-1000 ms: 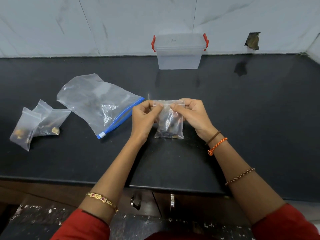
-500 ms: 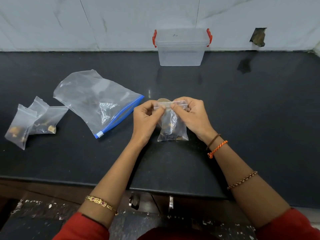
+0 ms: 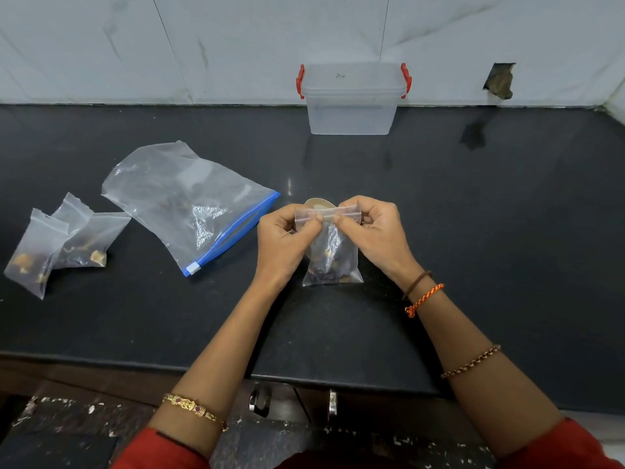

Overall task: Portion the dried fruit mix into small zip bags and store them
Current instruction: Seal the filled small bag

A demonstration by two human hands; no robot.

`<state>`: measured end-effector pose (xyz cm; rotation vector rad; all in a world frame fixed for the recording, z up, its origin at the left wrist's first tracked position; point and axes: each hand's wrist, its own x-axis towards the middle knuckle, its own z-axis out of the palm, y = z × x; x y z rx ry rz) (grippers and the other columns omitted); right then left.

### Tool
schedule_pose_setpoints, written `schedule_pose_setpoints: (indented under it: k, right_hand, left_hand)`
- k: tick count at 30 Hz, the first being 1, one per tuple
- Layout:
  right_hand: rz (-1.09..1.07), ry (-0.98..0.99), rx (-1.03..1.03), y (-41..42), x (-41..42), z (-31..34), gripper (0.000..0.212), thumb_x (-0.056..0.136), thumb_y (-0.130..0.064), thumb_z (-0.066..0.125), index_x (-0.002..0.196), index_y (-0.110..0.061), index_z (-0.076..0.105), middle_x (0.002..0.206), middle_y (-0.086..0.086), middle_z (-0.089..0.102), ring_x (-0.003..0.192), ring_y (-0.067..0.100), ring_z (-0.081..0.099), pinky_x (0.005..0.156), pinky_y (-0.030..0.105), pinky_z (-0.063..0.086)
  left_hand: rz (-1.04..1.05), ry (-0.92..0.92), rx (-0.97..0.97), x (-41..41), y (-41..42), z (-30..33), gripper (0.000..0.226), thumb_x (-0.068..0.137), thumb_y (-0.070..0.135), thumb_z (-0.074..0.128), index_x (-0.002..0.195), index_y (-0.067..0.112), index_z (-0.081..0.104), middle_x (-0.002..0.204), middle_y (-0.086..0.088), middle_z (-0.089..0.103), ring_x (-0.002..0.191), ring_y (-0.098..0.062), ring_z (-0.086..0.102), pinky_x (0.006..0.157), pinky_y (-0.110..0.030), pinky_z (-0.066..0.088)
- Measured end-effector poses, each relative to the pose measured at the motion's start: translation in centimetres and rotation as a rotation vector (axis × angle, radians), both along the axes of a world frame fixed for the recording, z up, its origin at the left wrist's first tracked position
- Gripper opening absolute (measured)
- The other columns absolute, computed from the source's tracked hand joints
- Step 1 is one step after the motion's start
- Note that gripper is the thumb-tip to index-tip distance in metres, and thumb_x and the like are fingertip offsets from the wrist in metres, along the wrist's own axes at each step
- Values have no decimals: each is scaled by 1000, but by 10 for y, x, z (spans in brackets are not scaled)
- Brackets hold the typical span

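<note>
A small clear zip bag (image 3: 333, 258) with dark dried fruit at its bottom hangs upright over the black counter (image 3: 490, 231). My left hand (image 3: 285, 240) pinches the left part of its zip strip, and my right hand (image 3: 372, 231) pinches the right part. A large clear bag with a blue slider seal (image 3: 189, 204) lies to the left with some fruit inside. Two small filled zip bags (image 3: 64, 242) lie overlapping at the far left. A round pale object (image 3: 318, 203) shows just behind the held bag, mostly hidden.
A clear plastic storage box with red latches (image 3: 351, 99) stands lidded against the tiled back wall. A hole in the wall (image 3: 500, 81) sits to its right. The counter's front edge runs below my forearms, with metal handles (image 3: 260, 399) underneath.
The held bag stays pinched between both hands in about the same spot. The camera has tilted slightly, shifting the scene; my fingers sit a bit closer together along the zip strip.
</note>
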<state>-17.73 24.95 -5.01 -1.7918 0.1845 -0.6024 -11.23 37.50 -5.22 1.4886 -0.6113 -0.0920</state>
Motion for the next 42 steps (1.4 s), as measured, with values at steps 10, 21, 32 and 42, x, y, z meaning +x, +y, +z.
schedule_pose_setpoints:
  k: [10, 21, 32, 42]
  right_hand:
    - [-2, -29, 24, 3, -1, 6, 14, 79, -6, 63, 72, -17, 66, 78, 32, 63, 66, 33, 56, 62, 50, 50]
    - [-31, 5, -61, 0, -5, 7, 9, 75, -20, 62, 72, -27, 67, 61, 13, 60, 56, 22, 48, 55, 33, 44]
    - [-95, 16, -148, -2, -7, 7, 14, 79, -14, 59, 82, -23, 70, 73, 20, 67, 64, 31, 59, 64, 41, 52]
    - [-148, -21, -286, -2, -9, 3, 16, 81, -14, 57, 85, -10, 72, 65, -8, 62, 56, -1, 55, 55, 14, 45]
  left_hand:
    - [-51, -31, 9, -1, 0, 0, 14, 81, 2, 67, 86, 14, 70, 70, 12, 70, 72, -5, 66, 65, -19, 54]
    - [-37, -49, 15, -2, 2, 0, 15, 81, -1, 65, 87, 12, 70, 71, 10, 70, 73, -1, 65, 67, -16, 52]
    - [-36, 15, 21, 0, 3, -1, 13, 84, 2, 63, 82, 14, 69, 70, 12, 70, 72, -4, 66, 66, -18, 53]
    - [-45, -1, 2, -2, 5, -2, 13, 82, 2, 65, 82, 15, 69, 72, 11, 70, 74, -6, 65, 68, -20, 54]
